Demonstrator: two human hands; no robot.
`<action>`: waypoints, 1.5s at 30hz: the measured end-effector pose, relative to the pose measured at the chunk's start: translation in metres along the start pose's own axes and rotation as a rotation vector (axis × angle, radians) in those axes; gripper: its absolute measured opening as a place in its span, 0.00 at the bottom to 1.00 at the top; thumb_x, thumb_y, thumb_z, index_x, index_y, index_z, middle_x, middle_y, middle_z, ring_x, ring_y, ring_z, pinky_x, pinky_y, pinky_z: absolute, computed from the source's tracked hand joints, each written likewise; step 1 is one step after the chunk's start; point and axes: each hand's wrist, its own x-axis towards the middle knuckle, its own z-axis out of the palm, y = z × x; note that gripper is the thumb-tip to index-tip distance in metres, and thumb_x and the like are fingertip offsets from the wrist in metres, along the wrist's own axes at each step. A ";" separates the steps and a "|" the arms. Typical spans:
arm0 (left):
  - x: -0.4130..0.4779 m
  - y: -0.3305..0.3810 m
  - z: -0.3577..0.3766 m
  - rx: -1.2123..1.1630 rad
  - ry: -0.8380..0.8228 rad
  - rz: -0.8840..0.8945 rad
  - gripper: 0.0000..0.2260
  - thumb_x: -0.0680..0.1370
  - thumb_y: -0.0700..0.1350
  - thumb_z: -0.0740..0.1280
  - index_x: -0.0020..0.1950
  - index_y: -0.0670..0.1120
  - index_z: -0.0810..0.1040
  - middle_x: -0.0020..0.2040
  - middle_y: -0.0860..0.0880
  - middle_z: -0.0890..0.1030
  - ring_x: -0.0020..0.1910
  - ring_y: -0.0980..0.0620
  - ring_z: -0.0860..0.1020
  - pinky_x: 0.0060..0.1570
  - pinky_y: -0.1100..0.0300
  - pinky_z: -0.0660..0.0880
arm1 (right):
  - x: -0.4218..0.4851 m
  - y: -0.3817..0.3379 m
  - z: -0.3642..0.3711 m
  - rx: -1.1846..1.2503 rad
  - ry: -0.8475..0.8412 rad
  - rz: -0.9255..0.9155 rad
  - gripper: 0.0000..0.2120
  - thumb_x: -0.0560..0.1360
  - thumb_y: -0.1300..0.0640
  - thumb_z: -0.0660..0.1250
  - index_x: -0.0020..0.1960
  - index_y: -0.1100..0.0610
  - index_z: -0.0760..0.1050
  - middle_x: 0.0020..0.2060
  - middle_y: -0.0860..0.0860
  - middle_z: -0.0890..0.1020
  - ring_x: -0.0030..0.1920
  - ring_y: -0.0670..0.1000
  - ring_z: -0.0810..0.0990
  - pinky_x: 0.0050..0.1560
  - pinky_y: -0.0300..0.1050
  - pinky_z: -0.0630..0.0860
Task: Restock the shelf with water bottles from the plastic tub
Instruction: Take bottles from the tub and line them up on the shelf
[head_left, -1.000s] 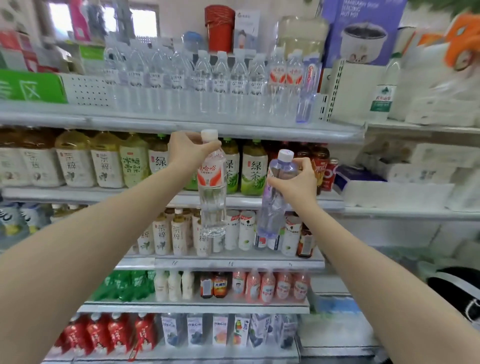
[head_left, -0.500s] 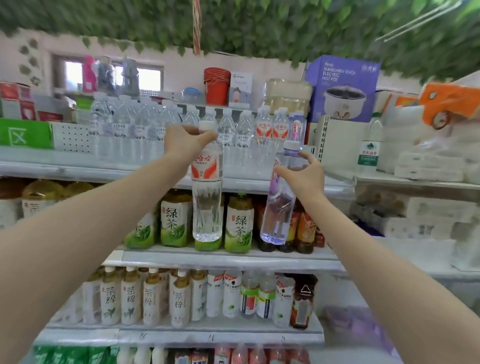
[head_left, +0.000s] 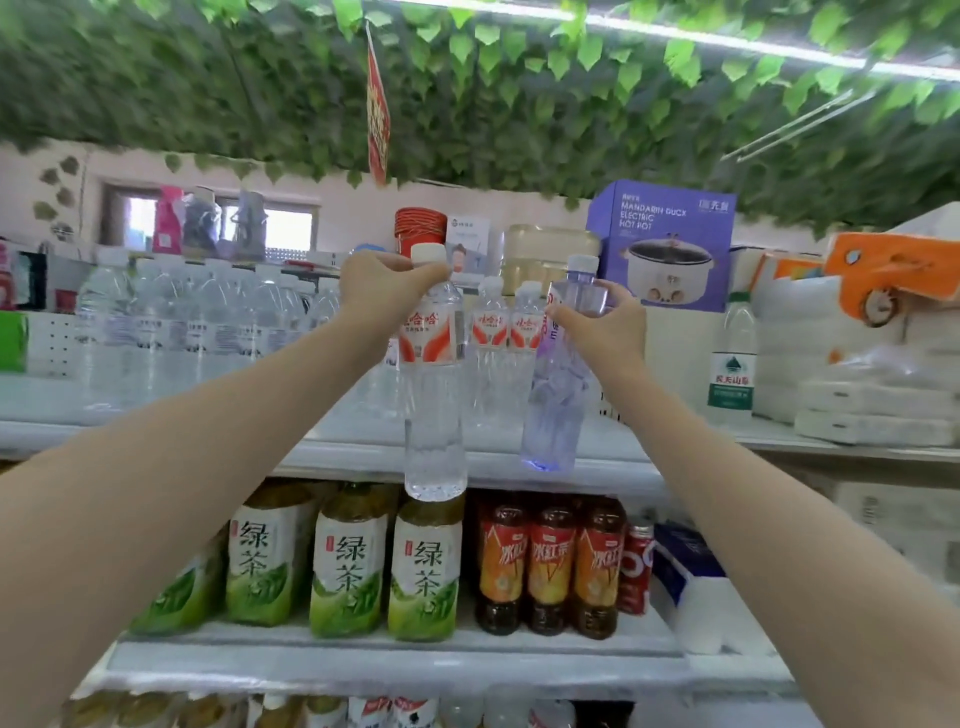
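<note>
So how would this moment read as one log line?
left hand: holds red-label water bottle by neck | right hand: holds purple-tinted bottle by neck | both at top shelf, not yet set down

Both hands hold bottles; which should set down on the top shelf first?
Probably right hand: its purple bottle has its base at top shelf height; left hand holds red-labelled bottle dipping below the edge.

Both bare arms reach forward and up, almost straight. The left hand (head_left: 387, 291) holds a clear bottle (head_left: 434, 415) near its cap. The right hand (head_left: 602, 327) holds a purple bottle (head_left: 553, 415) the same way.
</note>
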 end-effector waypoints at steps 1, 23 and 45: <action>0.005 0.000 0.006 -0.005 0.010 0.004 0.10 0.71 0.45 0.74 0.36 0.49 0.73 0.37 0.52 0.77 0.40 0.53 0.78 0.41 0.60 0.75 | 0.009 0.001 0.000 0.001 0.005 -0.011 0.37 0.55 0.42 0.75 0.62 0.51 0.74 0.50 0.49 0.82 0.48 0.49 0.82 0.51 0.53 0.80; 0.059 -0.021 0.085 -0.011 -0.108 -0.056 0.11 0.69 0.48 0.74 0.48 0.45 0.79 0.42 0.49 0.81 0.38 0.54 0.79 0.32 0.63 0.72 | 0.096 0.091 0.012 0.024 -0.062 -0.028 0.31 0.67 0.48 0.76 0.66 0.54 0.71 0.54 0.52 0.81 0.50 0.49 0.81 0.56 0.49 0.78; 0.032 -0.057 0.088 -0.013 -0.050 -0.116 0.09 0.69 0.49 0.74 0.45 0.48 0.79 0.43 0.48 0.82 0.42 0.49 0.81 0.44 0.54 0.79 | 0.046 0.125 0.001 -0.192 -0.250 0.098 0.34 0.67 0.58 0.76 0.65 0.59 0.60 0.53 0.50 0.71 0.51 0.50 0.73 0.50 0.44 0.71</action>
